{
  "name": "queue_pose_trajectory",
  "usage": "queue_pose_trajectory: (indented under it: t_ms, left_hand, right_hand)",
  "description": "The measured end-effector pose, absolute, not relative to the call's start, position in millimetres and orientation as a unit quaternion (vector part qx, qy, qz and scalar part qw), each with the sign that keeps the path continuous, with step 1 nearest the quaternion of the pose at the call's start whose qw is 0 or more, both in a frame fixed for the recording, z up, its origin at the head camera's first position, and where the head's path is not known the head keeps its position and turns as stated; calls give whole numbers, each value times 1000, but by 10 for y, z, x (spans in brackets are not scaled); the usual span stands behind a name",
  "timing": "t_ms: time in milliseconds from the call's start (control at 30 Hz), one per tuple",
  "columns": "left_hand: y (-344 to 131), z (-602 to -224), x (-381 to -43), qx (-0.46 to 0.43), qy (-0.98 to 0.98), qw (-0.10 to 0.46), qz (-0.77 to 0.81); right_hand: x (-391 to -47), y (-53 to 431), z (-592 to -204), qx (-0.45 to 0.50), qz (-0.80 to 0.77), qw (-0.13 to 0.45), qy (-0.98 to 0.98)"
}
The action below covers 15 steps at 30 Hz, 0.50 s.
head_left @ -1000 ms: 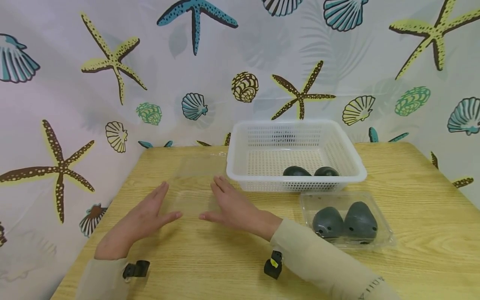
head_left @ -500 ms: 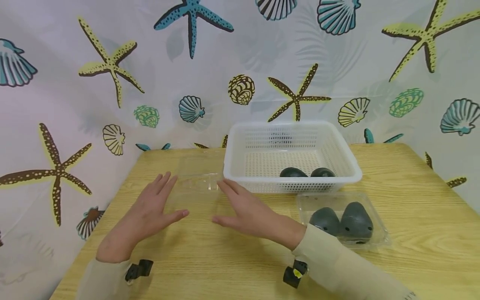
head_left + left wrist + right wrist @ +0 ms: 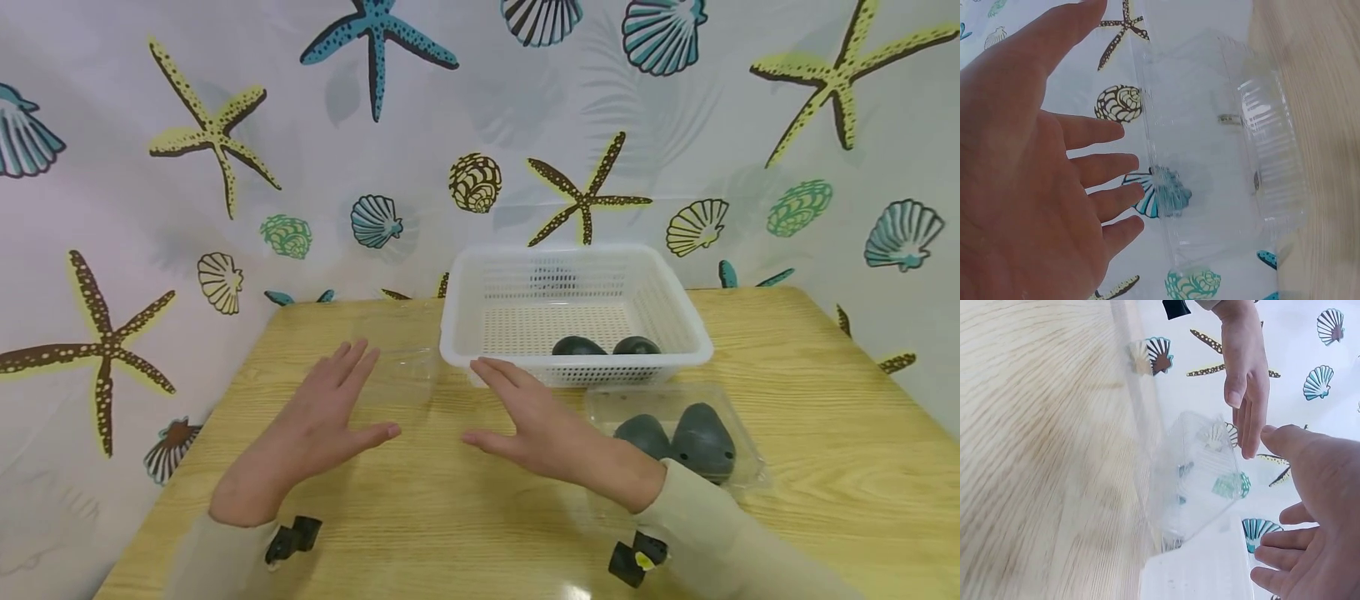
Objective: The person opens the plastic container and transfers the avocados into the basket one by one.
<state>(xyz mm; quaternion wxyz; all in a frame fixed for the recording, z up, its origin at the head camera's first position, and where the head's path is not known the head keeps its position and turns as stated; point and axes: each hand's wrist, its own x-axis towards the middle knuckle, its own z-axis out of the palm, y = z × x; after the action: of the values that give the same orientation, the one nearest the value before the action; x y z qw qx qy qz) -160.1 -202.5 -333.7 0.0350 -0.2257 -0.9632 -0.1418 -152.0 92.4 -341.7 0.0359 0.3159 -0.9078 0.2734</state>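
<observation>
My left hand [image 3: 315,421] hovers with straight fingers and thumb spread, holding nothing. To its right, my right hand [image 3: 547,433] is also straight-fingered and holds nothing. Just beyond and between them, an open clear plastic clamshell box [image 3: 401,379] stands on the table left of the white basket. Its ribbed clear wall [image 3: 1272,137] shows past my left fingertips in the left wrist view, with a gap between. The right wrist view shows the same clear box [image 3: 1191,481] beyond both hands, apart from my right fingers.
The white perforated basket [image 3: 577,367] at the back holds two dark green avocados [image 3: 579,346]. In front of it, a second clear box [image 3: 753,475] holds two more dark, pear-shaped avocados [image 3: 703,442], partly beside my right forearm. A shell-patterned curtain [image 3: 420,150] hangs behind the table.
Both hands have drawn apart, the right one moving rightward away from the clear box and the left shifting slightly right. The head view has turned a little; the basket and avocados stay put.
</observation>
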Motion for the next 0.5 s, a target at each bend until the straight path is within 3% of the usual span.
queue_pose_trajectory:
  t_ms: [233, 500]
  left_hand:
    - [-1866, -3339, -1616, -252, -958, 42, -132]
    - [-1663, -3283, -1608, -285, -950, 52, -117]
  right_hand:
    - [-1492, 1170, -3443, 299, 250, 69, -918]
    - [-1457, 1540, -3408, 255, 246, 54, -934]
